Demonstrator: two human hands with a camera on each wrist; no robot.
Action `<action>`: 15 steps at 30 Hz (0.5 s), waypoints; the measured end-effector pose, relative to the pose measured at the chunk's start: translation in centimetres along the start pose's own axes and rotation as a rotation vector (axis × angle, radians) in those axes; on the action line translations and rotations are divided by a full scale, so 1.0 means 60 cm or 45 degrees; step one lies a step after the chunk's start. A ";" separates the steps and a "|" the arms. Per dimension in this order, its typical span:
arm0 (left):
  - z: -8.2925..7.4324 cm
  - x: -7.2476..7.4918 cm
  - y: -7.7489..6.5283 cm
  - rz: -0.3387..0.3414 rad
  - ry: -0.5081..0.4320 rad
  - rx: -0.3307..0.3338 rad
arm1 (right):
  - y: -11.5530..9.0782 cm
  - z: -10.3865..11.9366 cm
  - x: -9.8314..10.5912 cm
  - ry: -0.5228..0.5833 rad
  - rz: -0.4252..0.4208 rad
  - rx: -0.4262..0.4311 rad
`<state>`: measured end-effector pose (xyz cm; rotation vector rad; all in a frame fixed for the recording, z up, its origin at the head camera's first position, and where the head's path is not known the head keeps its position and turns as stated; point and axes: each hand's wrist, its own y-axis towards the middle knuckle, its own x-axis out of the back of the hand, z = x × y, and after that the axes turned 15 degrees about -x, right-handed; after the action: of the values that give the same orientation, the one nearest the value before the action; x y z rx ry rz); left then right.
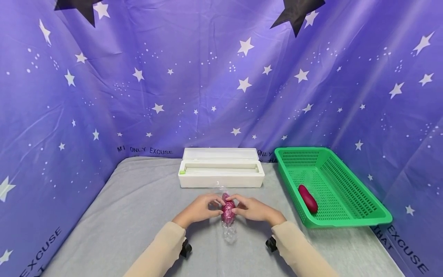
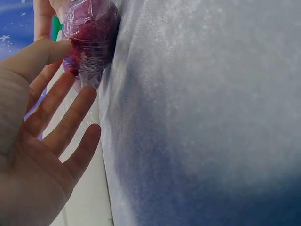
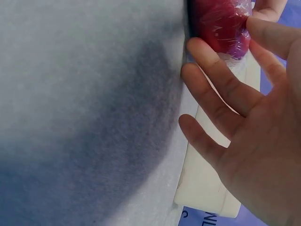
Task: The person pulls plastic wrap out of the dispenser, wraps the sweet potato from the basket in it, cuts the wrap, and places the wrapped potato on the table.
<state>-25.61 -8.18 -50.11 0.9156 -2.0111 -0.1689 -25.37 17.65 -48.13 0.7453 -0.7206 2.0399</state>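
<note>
A reddish-purple sweet potato (image 1: 228,211), wrapped in crinkled cling film (image 1: 230,234), lies lengthwise on the grey cloth. Loose film sticks out beyond both its ends. From the left side my left hand (image 1: 202,209) holds it with thumb and fingertips. My right hand (image 1: 257,209) holds it the same way from the right. In the left wrist view the thumb presses the film on the sweet potato (image 2: 91,30), while the lower fingers spread apart. The right wrist view has the thumb and fingertips against the wrapped sweet potato (image 3: 223,26), with the other fingers extended.
Just beyond my hands stands a white cling film dispenser (image 1: 221,181), lid raised, with a roll inside and a green slider (image 1: 182,172) at its left. A green plastic basket (image 1: 349,222) on the right contains another sweet potato (image 1: 308,199). Purple star-patterned curtains surround the table.
</note>
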 end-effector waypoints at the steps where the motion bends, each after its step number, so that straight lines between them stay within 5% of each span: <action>1: -0.001 0.000 0.000 0.004 0.020 -0.009 | -0.001 0.000 0.000 -0.004 0.001 -0.003; 5: -0.010 -0.001 0.000 0.063 0.116 -0.064 | -0.001 0.001 0.000 -0.007 0.000 -0.004; 12: -0.034 -0.013 0.001 0.309 0.341 -0.170 | 0.001 -0.001 0.004 -0.040 -0.002 0.000; 15: -0.039 -0.018 0.003 0.325 0.446 -0.239 | 0.001 -0.001 0.005 -0.042 0.001 -0.006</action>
<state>-23.53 -6.82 -49.39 0.5227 -1.7315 -0.0489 -25.57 17.81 -47.94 0.7781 -0.7442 2.0299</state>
